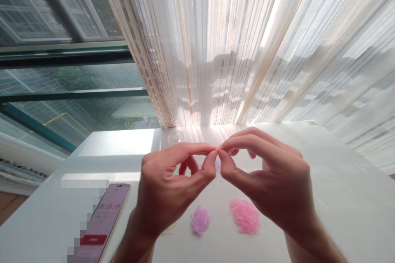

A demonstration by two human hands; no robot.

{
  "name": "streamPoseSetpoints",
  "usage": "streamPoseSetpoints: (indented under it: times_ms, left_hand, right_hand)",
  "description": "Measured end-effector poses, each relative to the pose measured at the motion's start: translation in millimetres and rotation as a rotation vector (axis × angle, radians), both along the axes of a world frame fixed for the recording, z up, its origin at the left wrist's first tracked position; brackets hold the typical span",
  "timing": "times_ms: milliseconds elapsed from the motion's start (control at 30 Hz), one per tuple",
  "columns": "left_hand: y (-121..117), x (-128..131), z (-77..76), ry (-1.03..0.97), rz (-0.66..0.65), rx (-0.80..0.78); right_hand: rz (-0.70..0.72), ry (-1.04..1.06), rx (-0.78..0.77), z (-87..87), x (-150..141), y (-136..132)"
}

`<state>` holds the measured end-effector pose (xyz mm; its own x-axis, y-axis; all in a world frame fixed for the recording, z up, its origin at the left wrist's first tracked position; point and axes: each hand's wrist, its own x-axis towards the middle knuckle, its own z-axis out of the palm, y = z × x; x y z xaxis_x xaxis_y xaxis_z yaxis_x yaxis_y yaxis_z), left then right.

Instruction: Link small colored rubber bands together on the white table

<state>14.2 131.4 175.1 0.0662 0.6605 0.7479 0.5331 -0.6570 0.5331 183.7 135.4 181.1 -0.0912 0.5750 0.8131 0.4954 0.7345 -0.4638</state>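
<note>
Pinched narrow, thumb against forefinger, the left hand (175, 185) and the right hand (268, 183) are set tip to tip above the white table (345, 205). Whether anything is held between them cannot be told; any piece there is too small to be made out. Such a fingertip hold is probably chosen for fineness. With the joined fingertips taken as the dial's centre, a pink pile (246, 216) of thin strands is seen at five o'clock and a purple pile (200, 220) between six and seven. They are heaped apart, presumably so that colours are not mixed, and within easy reach. At eight o'clock, beyond the left forearm, a phone (115, 213) is laid face up, likely so that its time display can be read without the hands being hindered.
</note>
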Motion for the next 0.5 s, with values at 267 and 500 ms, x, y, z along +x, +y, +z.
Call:
streamPoseSetpoints:
  times_ms: [267, 500]
  left_hand:
    - [-2.0, 3.8, -1.3, -0.008, 0.052, 0.033]
    - [0.6, 3.2, -4.1, 0.014, 0.053, 0.077]
  right_hand:
    - [-0.016, 0.009, 0.022, -2.1, -3.0, -1.0]
    - [-0.013, -0.021, 0.032, -4.5, -0.9, 3.0]
